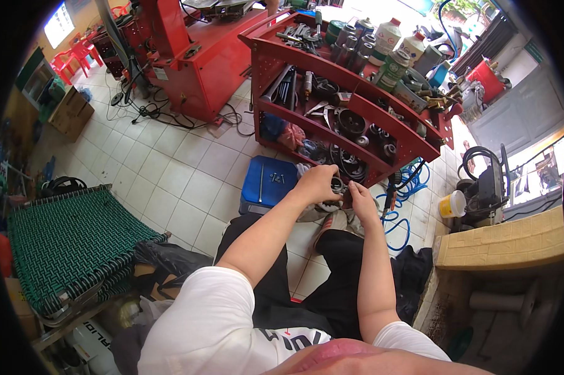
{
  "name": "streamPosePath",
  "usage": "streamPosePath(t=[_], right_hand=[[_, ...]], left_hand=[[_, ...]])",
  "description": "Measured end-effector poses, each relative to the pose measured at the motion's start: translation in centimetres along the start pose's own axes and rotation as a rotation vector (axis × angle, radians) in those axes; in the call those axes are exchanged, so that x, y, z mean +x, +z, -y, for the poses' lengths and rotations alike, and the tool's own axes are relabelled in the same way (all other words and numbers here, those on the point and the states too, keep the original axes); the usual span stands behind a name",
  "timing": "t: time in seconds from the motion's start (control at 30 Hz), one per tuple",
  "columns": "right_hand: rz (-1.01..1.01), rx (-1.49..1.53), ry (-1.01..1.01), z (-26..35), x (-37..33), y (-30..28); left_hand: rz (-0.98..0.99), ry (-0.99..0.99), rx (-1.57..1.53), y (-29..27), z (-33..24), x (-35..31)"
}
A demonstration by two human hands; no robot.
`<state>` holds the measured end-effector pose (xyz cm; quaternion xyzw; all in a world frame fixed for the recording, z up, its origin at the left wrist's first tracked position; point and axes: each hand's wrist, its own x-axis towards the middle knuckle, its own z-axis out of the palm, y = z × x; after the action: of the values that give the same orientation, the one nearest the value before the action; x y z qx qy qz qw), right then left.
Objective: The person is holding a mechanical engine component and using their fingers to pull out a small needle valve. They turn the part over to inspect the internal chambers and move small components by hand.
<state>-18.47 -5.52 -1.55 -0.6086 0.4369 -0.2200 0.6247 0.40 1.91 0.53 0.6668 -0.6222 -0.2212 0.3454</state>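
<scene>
The left hand [316, 183] curls its thumb and fingers around a dark ring-shaped metal part [337, 185], its grip nearly closed. The part is held up in front of the person, above the shoes and just right of a blue case [275, 197]. The right hand [362, 201] has its fingertips drawn together at the part's right side; I cannot tell whether that grip has hold of it or only touches it.

A long silver rod [260, 181] and a few small metal pieces [277, 177] lie on top of the case (its inside is hidden).

Beyond the hands stands a red tool trolley [417, 149], well filled. Its top tray carries a heap of wrenches [297, 37], silver cans [346, 51], a white bottle with a red cap [389, 36] and a green can [392, 70]. The middle shelf holds long metal tools on the left and a dark round part [352, 123] farther right. On the lowest shelf sits a pink plastic bag [291, 136].

At the right, a white bucket with a yellow label [452, 204] leans tilted; its contents cannot be made out. A cardboard box [72, 119] stands far left on the tiled floor [185, 187].
</scene>
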Motion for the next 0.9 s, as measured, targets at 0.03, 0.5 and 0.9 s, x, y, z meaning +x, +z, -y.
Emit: streamPosePath(t=[0.03,0.5,0.9], right_hand=[[-0.005,0.018,0.010,0.1,-0.1,0.2],[-0.077,-0.191,-0.087,-0.3,0.6,-0.5],[-0.198,-0.279,-0.012,0.0,0.7,-0.1]], left_hand=[[0.006,0.004,-0.010,-0.1,0.0,-0.1],[0.023,0.045,-0.033,0.7,-0.8,0.1],[0.051,0.045,-0.058,0.5,-0.8,0.1]])
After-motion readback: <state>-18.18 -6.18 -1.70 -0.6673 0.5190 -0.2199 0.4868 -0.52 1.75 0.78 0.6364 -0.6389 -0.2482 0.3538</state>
